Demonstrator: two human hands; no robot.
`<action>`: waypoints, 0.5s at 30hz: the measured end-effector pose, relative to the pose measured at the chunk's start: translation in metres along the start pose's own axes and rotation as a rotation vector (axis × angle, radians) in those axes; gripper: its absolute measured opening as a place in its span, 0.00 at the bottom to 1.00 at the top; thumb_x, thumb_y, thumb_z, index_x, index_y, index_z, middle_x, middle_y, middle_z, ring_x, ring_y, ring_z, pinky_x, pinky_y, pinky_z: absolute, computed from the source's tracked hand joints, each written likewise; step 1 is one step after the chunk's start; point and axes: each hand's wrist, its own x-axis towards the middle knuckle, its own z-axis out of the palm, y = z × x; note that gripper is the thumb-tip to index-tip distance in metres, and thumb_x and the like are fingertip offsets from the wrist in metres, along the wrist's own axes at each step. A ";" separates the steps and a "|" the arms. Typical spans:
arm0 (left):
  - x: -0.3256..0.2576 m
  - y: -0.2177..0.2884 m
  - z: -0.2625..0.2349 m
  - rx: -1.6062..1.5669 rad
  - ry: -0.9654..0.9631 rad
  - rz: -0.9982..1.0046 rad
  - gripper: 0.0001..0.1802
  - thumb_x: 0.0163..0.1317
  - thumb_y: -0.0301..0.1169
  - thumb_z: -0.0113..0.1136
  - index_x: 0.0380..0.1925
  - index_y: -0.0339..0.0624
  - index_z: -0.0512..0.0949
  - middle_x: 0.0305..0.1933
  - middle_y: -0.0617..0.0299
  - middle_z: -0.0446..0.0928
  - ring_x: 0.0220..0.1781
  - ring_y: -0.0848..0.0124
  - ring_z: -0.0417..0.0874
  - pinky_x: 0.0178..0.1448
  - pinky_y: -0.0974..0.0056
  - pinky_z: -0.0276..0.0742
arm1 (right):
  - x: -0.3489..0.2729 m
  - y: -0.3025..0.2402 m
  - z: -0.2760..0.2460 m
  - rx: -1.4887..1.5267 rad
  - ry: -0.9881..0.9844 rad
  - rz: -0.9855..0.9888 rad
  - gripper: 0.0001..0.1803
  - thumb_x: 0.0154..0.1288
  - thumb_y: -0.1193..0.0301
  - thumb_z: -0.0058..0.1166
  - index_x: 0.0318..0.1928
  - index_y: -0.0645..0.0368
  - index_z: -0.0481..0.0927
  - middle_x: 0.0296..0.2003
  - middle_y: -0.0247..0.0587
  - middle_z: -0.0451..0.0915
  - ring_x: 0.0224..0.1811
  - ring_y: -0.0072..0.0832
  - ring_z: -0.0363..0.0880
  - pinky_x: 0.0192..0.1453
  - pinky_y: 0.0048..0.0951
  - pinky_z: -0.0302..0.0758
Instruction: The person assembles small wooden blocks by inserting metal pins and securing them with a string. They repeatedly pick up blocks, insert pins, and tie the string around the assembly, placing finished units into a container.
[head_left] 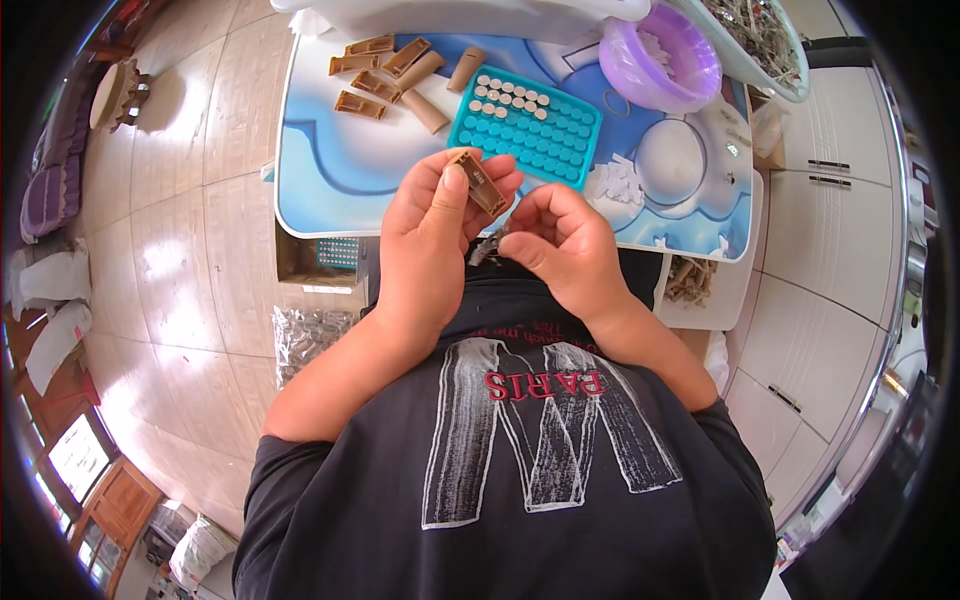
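Observation:
Held up between the thumb and fingers of my left hand (428, 225) is a small brown plastic casing (484, 188), long and hollow, its open side showing. My right hand (572, 248) is close beside it, thumb and fingers curled together around a small grey, wiry piece (486, 248) whose exact kind I cannot make out. Just beyond both hands lies a teal tray (570, 135) of round pockets, with white round discs (510, 93) in its far rows. More brown casings (376, 85) lie at the far left of the table, some open side up, others rounded side up.
A purple bowl (640, 85) with a plastic liner stands far right, near a heap of white strips (617, 184) and a white round patch (670, 162). A basin (760, 45) of metallic pieces is beyond. Left of my lap lies a bag of grey parts (308, 335).

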 end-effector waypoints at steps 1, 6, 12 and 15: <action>-0.001 -0.001 0.000 -0.008 -0.005 -0.003 0.16 0.72 0.35 0.40 0.51 0.33 0.66 0.52 0.46 0.73 0.54 0.59 0.78 0.59 0.59 0.74 | 0.001 0.001 0.001 -0.055 -0.014 -0.009 0.09 0.60 0.74 0.60 0.34 0.63 0.73 0.30 0.31 0.77 0.29 0.14 0.75 0.33 0.19 0.73; -0.003 -0.001 0.000 -0.023 0.015 -0.006 0.17 0.72 0.35 0.40 0.51 0.33 0.66 0.52 0.46 0.73 0.54 0.59 0.77 0.59 0.59 0.74 | 0.001 0.005 0.004 -0.162 0.006 -0.088 0.09 0.61 0.76 0.59 0.36 0.63 0.71 0.30 0.32 0.76 0.29 0.15 0.75 0.34 0.19 0.73; 0.001 0.008 -0.007 -0.133 0.069 0.005 0.17 0.73 0.35 0.39 0.52 0.33 0.66 0.52 0.45 0.74 0.55 0.58 0.78 0.60 0.56 0.74 | -0.002 0.007 0.002 0.263 0.029 -0.072 0.05 0.64 0.80 0.53 0.40 0.64 0.73 0.32 0.35 0.77 0.33 0.18 0.77 0.39 0.20 0.76; 0.001 0.011 -0.007 -0.134 0.076 0.000 0.16 0.73 0.34 0.39 0.51 0.33 0.67 0.52 0.45 0.74 0.55 0.58 0.78 0.61 0.55 0.74 | -0.004 0.008 -0.011 0.178 -0.024 0.032 0.05 0.66 0.80 0.50 0.41 0.64 0.74 0.33 0.35 0.77 0.35 0.18 0.78 0.42 0.20 0.77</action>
